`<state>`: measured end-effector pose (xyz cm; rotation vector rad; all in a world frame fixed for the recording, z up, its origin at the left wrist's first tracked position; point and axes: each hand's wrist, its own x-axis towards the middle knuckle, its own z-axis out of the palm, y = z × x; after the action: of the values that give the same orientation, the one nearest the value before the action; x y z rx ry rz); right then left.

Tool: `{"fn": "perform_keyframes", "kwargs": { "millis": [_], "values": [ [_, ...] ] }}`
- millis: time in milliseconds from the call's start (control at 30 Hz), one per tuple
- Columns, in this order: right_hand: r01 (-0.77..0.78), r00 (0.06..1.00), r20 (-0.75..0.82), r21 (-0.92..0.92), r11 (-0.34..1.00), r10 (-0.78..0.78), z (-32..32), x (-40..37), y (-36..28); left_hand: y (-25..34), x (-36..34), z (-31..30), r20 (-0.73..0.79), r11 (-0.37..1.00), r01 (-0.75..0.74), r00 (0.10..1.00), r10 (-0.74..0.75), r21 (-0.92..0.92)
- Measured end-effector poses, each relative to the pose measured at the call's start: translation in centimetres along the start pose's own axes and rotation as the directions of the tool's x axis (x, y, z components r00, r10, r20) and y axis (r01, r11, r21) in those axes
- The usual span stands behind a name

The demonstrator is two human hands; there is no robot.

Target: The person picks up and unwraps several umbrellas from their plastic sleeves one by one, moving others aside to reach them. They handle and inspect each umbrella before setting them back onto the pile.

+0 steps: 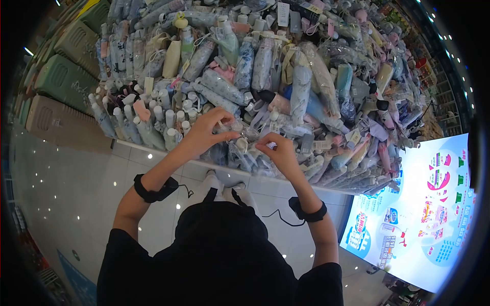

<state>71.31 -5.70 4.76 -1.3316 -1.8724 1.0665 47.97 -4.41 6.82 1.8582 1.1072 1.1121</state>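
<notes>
At the front edge of a large heap of folded umbrellas, my left hand curls its fingers and thumb around the clear plastic sleeve of one wrapped umbrella. Thumb and fingertips of my right hand are pinched together just to the right of it; what lies between them is too small to make out. Between the hands is a pale wrapped umbrella, partly covered by shiny plastic. Behind them more umbrellas lie in clear sleeves, some with paper tags.
Upright white-capped umbrellas line the display's left front. Stacked green and beige plastic pieces stand at far left. A bright lit screen is at right. Tiled floor lies below, and black bands with cables are on both forearms.
</notes>
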Motion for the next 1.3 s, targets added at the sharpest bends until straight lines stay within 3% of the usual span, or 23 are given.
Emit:
{"fn": "perform_keyframes", "kwargs": {
  "millis": [33,133,233,333,433,533,633,700,900,1067,1167,1267,1300],
  "values": [
    [-0.015,1.0,0.008,0.015,1.0,0.015,0.0,0.0,0.0,-0.3,-0.2,-0.1,0.055,0.999,0.02,0.998,-0.019,-0.025],
    [-0.104,0.987,0.122,-0.032,0.994,0.107,-0.4,-0.1,-0.9,-0.9,-0.6,-0.3,0.139,0.861,0.323,0.946,-0.292,-0.392],
    [-0.093,0.984,0.155,0.011,0.996,0.09,0.0,0.0,-0.2,-0.7,-0.3,-0.4,0.279,0.756,0.437,0.898,-0.339,-0.488],
    [-0.029,0.979,0.201,0.057,0.998,0.017,-0.4,0.0,-0.6,-1.4,0.0,-0.3,0.282,0.807,0.444,0.892,-0.355,-0.39],
    [-0.171,0.969,0.212,0.207,0.963,0.126,-0.4,0.0,-1.9,-1.8,0.2,0.0,0.341,0.874,0.425,0.878,-0.336,-0.235],
    [-0.367,0.904,0.271,0.093,0.926,0.331,-0.7,0.8,-0.8,-2.0,1.1,-0.1,0.404,0.797,0.517,0.831,-0.381,-0.311],
    [-0.267,0.939,0.274,0.195,0.944,0.209,-1.3,0.0,-0.9,-2.6,2.3,-2.5,0.226,0.783,0.486,0.874,-0.431,-0.389],
    [-0.295,0.933,0.288,0.276,0.915,0.214,-1.5,-1.2,0.4,-3.5,2.4,-4.6,0.078,0.756,0.471,0.867,-0.493,-0.454],
    [-0.372,0.926,0.245,0.452,0.811,0.288,-2.7,-3.4,3.0,-6.5,-0.2,-7.9,0.048,0.688,0.483,0.835,-0.549,-0.542],
    [-0.407,0.913,0.229,0.431,0.805,0.339,-2.4,-2.6,2.0,-8.0,-1.8,-8.0,0.096,0.544,0.604,0.716,-0.692,-0.582],
    [-0.371,0.928,0.213,0.617,0.694,0.307,-1.7,-2.3,2.4,-10.0,-2.7,-8.3,0.192,0.431,0.669,0.648,-0.737,-0.606],
    [-0.171,0.973,0.057,0.831,0.529,0.224,-2.0,-1.8,1.7,-11.5,-3.7,-8.5,0.301,0.27,0.707,0.57,-0.765,-0.653],
    [-0.08,0.981,-0.046,0.785,0.615,0.186,-1.9,-1.6,1.2,-11.8,-4.0,-8.5,0.323,0.236,0.707,0.559,-0.763,-0.667]
  ]
}}
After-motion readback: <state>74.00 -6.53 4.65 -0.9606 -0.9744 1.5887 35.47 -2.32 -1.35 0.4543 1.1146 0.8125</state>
